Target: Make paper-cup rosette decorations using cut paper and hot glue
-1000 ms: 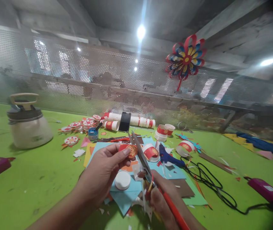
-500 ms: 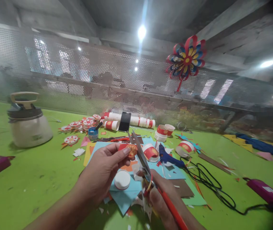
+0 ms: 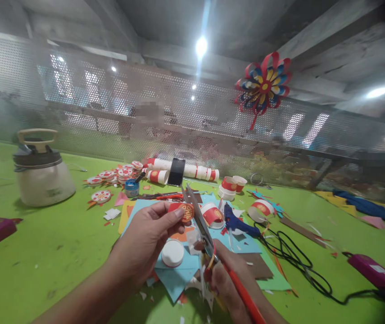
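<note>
Between thumb and fingers, my left hand [image 3: 148, 236] pinches a small red paper piece [image 3: 187, 212] with a round gold pattern. My right hand [image 3: 226, 274] is closed on red-handled scissors [image 3: 203, 222], their blades pointing up and away beside the paper piece's right edge. The blades are parted a little. Below the hands lies a white round lid [image 3: 172, 253] on light blue paper [image 3: 178, 283]. A blue glue gun [image 3: 239, 222] rests just right of the scissors, near a red and white cup ring [image 3: 211, 215].
A black cable [image 3: 300, 261] runs right to a purple power strip [image 3: 378, 272]. Behind the hands lie a phone [image 3: 176, 172], a blue paint jar [image 3: 132, 188] and red-and-white paper discs [image 3: 124, 173]. A large jug [image 3: 43, 175] stands left; a paper flower [image 3: 264, 85] hangs above.
Almost nothing differs. The whole view has shifted very slightly; both hands keep their grip on the paper piece and the scissors.
</note>
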`<state>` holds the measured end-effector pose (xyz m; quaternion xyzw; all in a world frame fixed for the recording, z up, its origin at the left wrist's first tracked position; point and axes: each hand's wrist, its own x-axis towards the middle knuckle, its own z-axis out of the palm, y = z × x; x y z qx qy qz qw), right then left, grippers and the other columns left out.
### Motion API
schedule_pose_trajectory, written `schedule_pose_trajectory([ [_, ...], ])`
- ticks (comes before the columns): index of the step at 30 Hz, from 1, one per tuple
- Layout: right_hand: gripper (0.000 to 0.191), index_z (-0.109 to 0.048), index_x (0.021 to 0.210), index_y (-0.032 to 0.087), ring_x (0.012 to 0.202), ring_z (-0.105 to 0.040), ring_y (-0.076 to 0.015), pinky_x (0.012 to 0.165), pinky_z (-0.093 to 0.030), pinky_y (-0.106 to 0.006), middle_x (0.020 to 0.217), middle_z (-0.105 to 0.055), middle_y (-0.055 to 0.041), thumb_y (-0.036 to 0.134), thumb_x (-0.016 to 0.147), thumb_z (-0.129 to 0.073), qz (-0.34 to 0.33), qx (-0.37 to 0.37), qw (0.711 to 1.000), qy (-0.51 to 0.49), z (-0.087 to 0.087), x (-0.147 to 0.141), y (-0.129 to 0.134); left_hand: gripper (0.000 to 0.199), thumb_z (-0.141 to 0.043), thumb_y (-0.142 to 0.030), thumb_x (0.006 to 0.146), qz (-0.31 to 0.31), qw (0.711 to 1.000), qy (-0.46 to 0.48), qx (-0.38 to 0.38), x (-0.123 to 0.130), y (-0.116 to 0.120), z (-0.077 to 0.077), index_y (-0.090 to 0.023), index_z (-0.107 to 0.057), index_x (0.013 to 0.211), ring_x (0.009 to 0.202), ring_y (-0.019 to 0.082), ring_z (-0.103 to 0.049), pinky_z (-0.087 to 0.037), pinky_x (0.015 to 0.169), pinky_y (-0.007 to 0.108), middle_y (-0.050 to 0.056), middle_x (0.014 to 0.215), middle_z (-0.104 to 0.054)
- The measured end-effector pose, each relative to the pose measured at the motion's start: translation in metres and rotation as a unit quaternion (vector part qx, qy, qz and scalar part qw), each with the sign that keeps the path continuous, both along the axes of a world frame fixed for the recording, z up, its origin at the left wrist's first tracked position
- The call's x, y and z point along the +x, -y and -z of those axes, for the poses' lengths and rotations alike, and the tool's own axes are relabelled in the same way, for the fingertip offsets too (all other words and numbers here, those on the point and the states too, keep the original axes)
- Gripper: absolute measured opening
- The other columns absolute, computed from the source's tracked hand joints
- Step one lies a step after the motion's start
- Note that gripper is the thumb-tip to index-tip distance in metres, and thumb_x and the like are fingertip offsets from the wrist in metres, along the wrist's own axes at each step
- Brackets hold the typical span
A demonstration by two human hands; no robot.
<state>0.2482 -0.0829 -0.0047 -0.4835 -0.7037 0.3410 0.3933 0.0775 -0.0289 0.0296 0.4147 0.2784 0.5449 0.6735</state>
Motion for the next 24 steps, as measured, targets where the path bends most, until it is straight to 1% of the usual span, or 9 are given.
schedule_pose_trajectory([
  [8, 0.073, -0.057, 0.111, 0.016, 0.054, -0.043, -0.0127, 0.05, -0.035, -0.025, 0.063, -0.048, 0.0002, 0.077, 0.085, -0.026, 0.011, 0.0, 1.0, 0.018, 0.0019, 0.002, 0.0022, 0.013, -0.079, -0.026, 0.071, 0.011, 1.0, 0.004, -0.001, -0.0004, -0.0009, -0.0003, -0.014, -0.075, 0.074, 0.063, 0.01, -0.056, -0.044, 0.063, 0.021, 0.004, 0.069, -0.067],
  [14, 0.07, -0.058, 0.108, 0.016, 0.056, -0.046, -0.0136, 0.053, -0.036, -0.025, 0.066, -0.051, -0.0015, 0.074, 0.087, -0.027, 0.021, 0.005, 1.0, 0.019, -0.0016, -0.0009, 0.0052, 0.011, -0.077, -0.024, 0.072, 0.018, 1.0, 0.011, -0.002, -0.0017, -0.0007, -0.0012, -0.013, -0.075, 0.073, 0.063, 0.01, -0.056, -0.044, 0.062, 0.02, 0.004, 0.07, -0.068],
  [18, 0.069, -0.059, 0.105, 0.016, 0.056, -0.047, -0.0138, 0.053, -0.036, -0.026, 0.063, -0.05, -0.0003, 0.074, 0.087, -0.027, 0.023, 0.019, 0.999, 0.025, -0.004, -0.0022, 0.0061, 0.011, -0.078, -0.024, 0.072, 0.016, 1.0, 0.013, -0.006, -0.0023, -0.0011, -0.001, -0.014, -0.075, 0.073, 0.063, 0.01, -0.056, -0.044, 0.062, 0.021, 0.005, 0.071, -0.069],
  [24, 0.064, -0.06, 0.104, 0.017, 0.054, -0.043, -0.0133, 0.051, -0.035, -0.025, 0.06, -0.045, 0.0012, 0.07, 0.089, -0.028, 0.009, 0.025, 0.999, 0.025, -0.0032, -0.0002, 0.0054, 0.011, -0.076, -0.024, 0.073, 0.025, 1.0, 0.016, 0.005, -0.0033, -0.0018, 0.0, -0.014, -0.075, 0.072, 0.064, 0.011, -0.056, -0.044, 0.061, 0.021, 0.005, 0.071, -0.068],
])
